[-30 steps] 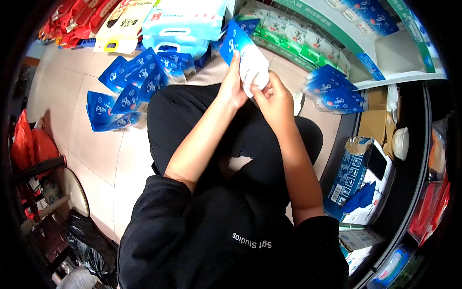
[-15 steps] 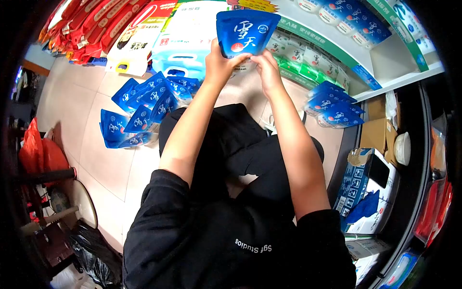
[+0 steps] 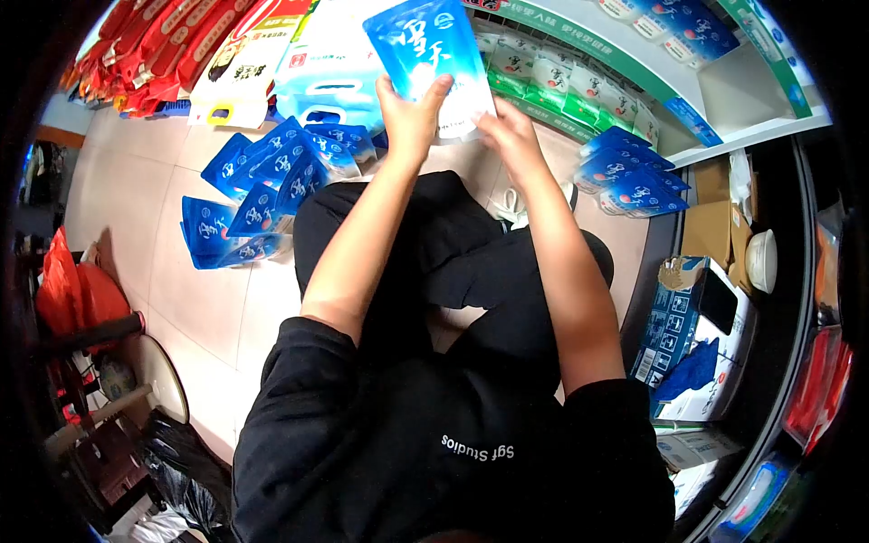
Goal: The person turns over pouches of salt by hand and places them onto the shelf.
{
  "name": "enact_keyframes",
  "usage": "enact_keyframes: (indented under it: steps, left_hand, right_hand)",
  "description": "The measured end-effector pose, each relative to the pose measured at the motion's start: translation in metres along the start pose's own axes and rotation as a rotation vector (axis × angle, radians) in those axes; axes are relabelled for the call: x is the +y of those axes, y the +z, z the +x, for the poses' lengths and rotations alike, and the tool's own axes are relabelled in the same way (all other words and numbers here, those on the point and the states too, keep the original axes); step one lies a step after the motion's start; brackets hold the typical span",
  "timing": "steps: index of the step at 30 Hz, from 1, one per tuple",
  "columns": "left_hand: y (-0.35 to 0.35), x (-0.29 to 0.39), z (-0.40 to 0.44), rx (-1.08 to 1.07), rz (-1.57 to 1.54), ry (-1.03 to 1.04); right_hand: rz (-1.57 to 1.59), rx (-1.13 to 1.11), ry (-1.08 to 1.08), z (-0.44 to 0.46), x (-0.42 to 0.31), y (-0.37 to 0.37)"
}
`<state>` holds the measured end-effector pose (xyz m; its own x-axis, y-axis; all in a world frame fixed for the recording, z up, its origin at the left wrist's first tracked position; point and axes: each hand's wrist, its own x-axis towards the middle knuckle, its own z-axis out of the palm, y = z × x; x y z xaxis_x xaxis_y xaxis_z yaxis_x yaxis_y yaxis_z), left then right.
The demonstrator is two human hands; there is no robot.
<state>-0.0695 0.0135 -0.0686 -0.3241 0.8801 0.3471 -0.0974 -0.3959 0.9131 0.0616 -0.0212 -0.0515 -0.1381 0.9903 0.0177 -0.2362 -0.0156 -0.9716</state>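
"From where is the view taken?"
"From the wearer's head, close above the shirt (image 3: 380, 434)."
"How is it aimed?"
"Forward and down, over the trousers (image 3: 434, 226), toward the floor (image 3: 190, 308)'s far edge."

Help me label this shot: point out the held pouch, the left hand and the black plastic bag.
Held pouch (image 3: 433, 58), head view: its printed front.
Left hand (image 3: 411, 125), head view: middle of the hand.
Black plastic bag (image 3: 186, 472), head view: its crumpled side.
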Motion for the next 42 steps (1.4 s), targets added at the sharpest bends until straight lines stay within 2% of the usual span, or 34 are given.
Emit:
enact_keyframes:
  steps: [2, 3, 4, 6, 7, 8, 11, 16, 18, 23, 25, 27, 30, 32, 34, 36, 38, 39, 40, 42]
  left_hand:
    - [0.001, -0.004, -0.012, 0.165, -0.206, -0.284]
    - [0.002, -0.007, -0.019, 0.127, -0.352, -0.321]
    - [0.001, -0.008, -0.027, 0.128, -0.350, -0.327]
    - [0.002, -0.003, -0.041, 0.112, -0.572, -0.677]
    - [0.002, 0.000, -0.047, 0.112, -0.567, -0.781]
    - [-0.002, -0.002, -0.051, 0.024, -0.701, -0.805]
    - [-0.011, -0.005, -0.066, -0.025, -0.919, -0.951]
    - [-0.014, 0.005, -0.086, 0.009, -0.936, -0.956]
    - [-0.013, 0.014, -0.092, 0.074, -0.891, -0.949]
    - [-0.023, 0.007, -0.106, 0.046, -0.803, -0.974]
    - [-0.022, 0.009, -0.113, 0.096, -0.764, -0.923]
    - [-0.019, 0.011, -0.116, 0.118, -0.706, -0.890]
    - [-0.018, 0.019, -0.115, 0.145, -0.645, -0.864]
    - [-0.025, 0.021, -0.112, 0.133, -0.695, -0.904]
    - [-0.033, 0.019, -0.107, 0.141, -0.704, -0.897]
    - [-0.037, 0.022, -0.102, 0.148, -0.635, -0.839]
    - [-0.040, 0.026, -0.097, 0.081, -0.472, -0.664]
    - [-0.038, 0.029, -0.093, 0.068, -0.424, -0.574]
    - [-0.035, 0.034, -0.090, 0.055, -0.382, -0.483]
    - [-0.026, 0.065, -0.083, -0.070, -0.229, -0.421]
  right_hand:
    - [0.037, -0.035, 0.029, -0.014, 0.009, -0.002]
    - [0.033, -0.038, 0.003, -0.024, 0.012, 0.003]
    - [0.030, -0.040, -0.023, -0.033, 0.015, 0.007]
    - [-0.200, -0.011, -0.143, -0.048, 0.023, 0.013]
    - [-0.241, 0.019, -0.168, -0.055, 0.024, 0.017]
    - [-0.282, 0.049, -0.195, -0.061, 0.025, 0.020]
    - [-0.323, 0.088, -0.253, -0.076, 0.028, 0.026]
    - [-0.484, 0.137, -0.273, -0.090, 0.016, 0.030]
    - [-0.678, 0.177, -0.278, -0.094, 0.008, 0.032]
    - [-0.729, 0.206, -0.261, -0.103, 0.008, 0.034]
    - [-0.733, 0.220, -0.238, -0.106, 0.008, 0.036]
    - [-0.945, 0.262, -0.228, -0.107, 0.012, 0.035]
    - [-0.852, 0.223, -0.126, -0.114, 0.005, 0.031]
    - [-0.544, 0.279, -0.203, -0.125, -0.002, 0.023]
    - [-0.469, 0.221, -0.125, -0.135, -0.013, 0.006]
    - [-0.341, -0.028, -0.039, -0.146, -0.037, 0.002]
    - [-0.094, -0.265, -0.252, -0.152, -0.057, 0.023]
    - [-0.238, -0.499, -0.477, -0.146, -0.071, 0.030]
    - [-0.406, -0.659, -0.552, -0.143, -0.098, 0.043]
    - [-0.258, -0.563, -0.877, -0.145, -0.116, 0.079]
